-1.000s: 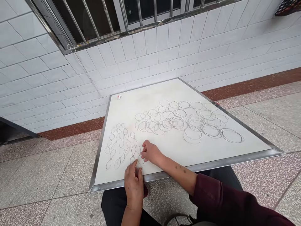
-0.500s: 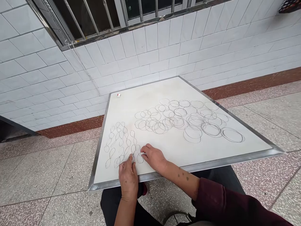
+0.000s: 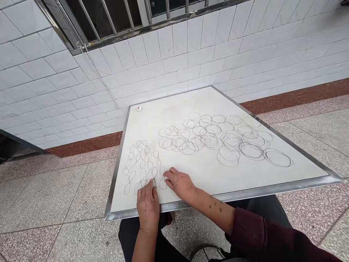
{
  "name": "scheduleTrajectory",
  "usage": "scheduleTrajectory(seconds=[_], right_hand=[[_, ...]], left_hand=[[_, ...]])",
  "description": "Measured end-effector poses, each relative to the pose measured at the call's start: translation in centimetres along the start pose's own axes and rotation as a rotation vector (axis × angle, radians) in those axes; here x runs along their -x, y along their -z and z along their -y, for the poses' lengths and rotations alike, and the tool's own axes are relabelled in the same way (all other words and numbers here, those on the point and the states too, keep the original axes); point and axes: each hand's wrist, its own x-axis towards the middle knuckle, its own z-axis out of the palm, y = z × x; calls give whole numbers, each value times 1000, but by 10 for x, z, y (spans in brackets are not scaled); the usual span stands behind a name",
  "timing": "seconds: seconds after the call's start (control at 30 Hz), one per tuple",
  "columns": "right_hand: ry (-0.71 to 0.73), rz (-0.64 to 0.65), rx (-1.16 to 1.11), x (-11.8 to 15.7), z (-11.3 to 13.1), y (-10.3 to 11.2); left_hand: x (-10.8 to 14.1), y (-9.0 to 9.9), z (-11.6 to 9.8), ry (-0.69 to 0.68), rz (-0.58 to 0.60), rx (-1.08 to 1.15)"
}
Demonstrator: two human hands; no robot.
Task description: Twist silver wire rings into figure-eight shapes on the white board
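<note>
2 hands at a twisted loop near the surface's front edge

The right hand reaches in with its fingers curled, thumb and index finger a little apart at the right side of a thin figure-8 loop. Whether they grip the thin strand, I cannot tell. That loop lies on the pale surface, near its front edge, between the 2 hands.

The left hand is palm down and partly extended, fingers close together and thumb slightly away. Its index fingertip sits at the lower part of another twisted loop; nothing shows gripped in it.

To the left is a cluster of more small twisted loops, some crossing each other. To the right, many larger round rings lie spread out and overlapping, well apart from the left hand.

A small white and red object rests at the far left corner. Beyond the metal-edged surface stands a white tiled wall with a barred window. The right arm wears a dark maroon sleeve.
</note>
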Motion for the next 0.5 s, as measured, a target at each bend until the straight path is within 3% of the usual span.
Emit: scheduleTrajectory(seconds=[0.2, 0.33, 0.5], right_hand=[[1, -67, -113, 1, -8, -4], [-24, -151, -225, 5, -18, -7], [36, -177, -305, 4, -21, -5]], left_hand=[[2, 0, 0, 48, 3, 23], [5, 1, -1, 96, -57, 97], [13, 0, -2, 10, -108, 145]])
